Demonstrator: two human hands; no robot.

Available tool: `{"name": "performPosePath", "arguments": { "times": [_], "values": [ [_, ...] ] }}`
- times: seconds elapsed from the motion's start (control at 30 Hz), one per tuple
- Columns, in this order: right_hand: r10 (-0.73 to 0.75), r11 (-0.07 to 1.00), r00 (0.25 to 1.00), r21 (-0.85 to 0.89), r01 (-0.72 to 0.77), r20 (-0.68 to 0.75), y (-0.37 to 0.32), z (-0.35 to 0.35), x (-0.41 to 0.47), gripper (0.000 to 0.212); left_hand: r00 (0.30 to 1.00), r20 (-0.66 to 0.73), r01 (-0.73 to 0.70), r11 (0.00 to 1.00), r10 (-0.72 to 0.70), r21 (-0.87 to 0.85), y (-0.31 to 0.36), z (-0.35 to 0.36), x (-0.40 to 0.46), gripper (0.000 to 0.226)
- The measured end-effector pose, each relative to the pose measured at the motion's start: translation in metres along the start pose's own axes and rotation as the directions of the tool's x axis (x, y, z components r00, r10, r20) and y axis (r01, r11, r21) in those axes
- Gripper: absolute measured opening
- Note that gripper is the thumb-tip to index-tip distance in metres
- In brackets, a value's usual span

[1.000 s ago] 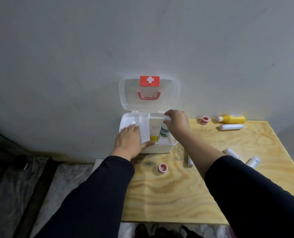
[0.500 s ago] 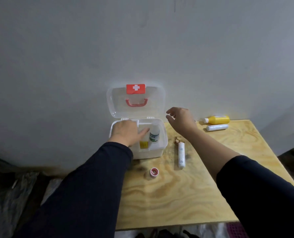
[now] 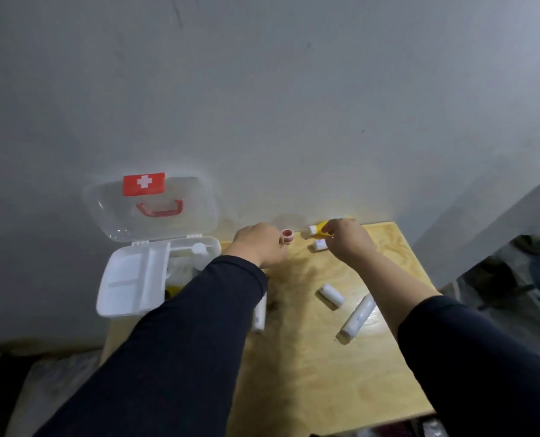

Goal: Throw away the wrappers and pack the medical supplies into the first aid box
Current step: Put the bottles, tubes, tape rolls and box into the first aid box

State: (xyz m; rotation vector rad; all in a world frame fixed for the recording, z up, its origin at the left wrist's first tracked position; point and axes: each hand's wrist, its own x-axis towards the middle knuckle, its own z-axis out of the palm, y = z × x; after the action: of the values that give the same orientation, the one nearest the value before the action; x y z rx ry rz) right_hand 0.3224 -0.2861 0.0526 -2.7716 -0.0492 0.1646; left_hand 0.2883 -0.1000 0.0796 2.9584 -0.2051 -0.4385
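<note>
The white first aid box (image 3: 129, 307) stands open at the table's left end, its clear lid (image 3: 155, 212) leaning on the wall. A white tray (image 3: 133, 275) covers its left half and a white bottle (image 3: 199, 249) stands inside. My left hand (image 3: 259, 244) is by the back wall, fingers closed on a small red tape roll (image 3: 288, 236). My right hand (image 3: 347, 238) pinches the yellow bottle (image 3: 317, 230) lying at the wall. A white roll (image 3: 319, 245) lies just below that bottle.
On the plywood table (image 3: 309, 373) lie a short bandage roll (image 3: 331, 294) and a longer wrapped roll (image 3: 357, 316). Another white roll (image 3: 259, 313) shows partly under my left forearm. A grey wall runs behind; dark clutter sits on the floor to the right.
My left hand left the box and crossed right to the red tape roll. My right hand moved back and right onto the yellow bottle. The camera view shifted right.
</note>
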Motion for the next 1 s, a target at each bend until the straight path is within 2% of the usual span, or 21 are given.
{"name": "performPosePath", "arguments": {
  "times": [0.13,0.33,0.5,0.6,0.73,0.87,1.0],
  "values": [
    [-0.130,0.986,0.991,-0.099,0.133,0.036,0.020,0.007,0.031,0.035,0.998,0.055,0.039,0.999,-0.038,-0.026,0.018,0.015,0.022,0.038],
    [-0.310,0.870,0.933,-0.341,0.355,0.182,0.022,0.030,0.069,0.037,0.987,0.109,0.127,0.989,-0.118,-0.078,0.030,0.031,0.039,0.036],
    [-0.373,0.774,0.898,-0.456,0.439,0.232,0.024,0.044,0.081,0.031,0.974,0.140,0.195,0.976,-0.180,-0.097,0.031,0.041,0.045,0.035],
    [-0.385,0.755,0.891,-0.472,0.455,0.242,0.028,0.045,0.081,0.029,0.972,0.137,0.204,0.973,-0.189,-0.106,0.029,0.045,0.045,0.033],
    [-0.385,0.829,0.907,-0.368,0.422,0.173,0.035,0.038,0.076,0.030,0.972,0.133,0.206,0.973,-0.192,-0.102,0.027,0.043,0.040,0.031],
    [-0.267,0.960,0.964,-0.094,0.263,-0.023,0.032,0.014,0.061,0.034,0.979,0.111,0.182,0.978,-0.171,-0.098,0.026,0.032,0.029,0.034],
    [-0.146,0.971,0.976,0.166,0.172,-0.159,0.006,-0.015,0.037,0.034,0.992,0.051,0.121,0.989,-0.118,-0.081,0.025,0.017,0.010,0.034]
  ]
}}
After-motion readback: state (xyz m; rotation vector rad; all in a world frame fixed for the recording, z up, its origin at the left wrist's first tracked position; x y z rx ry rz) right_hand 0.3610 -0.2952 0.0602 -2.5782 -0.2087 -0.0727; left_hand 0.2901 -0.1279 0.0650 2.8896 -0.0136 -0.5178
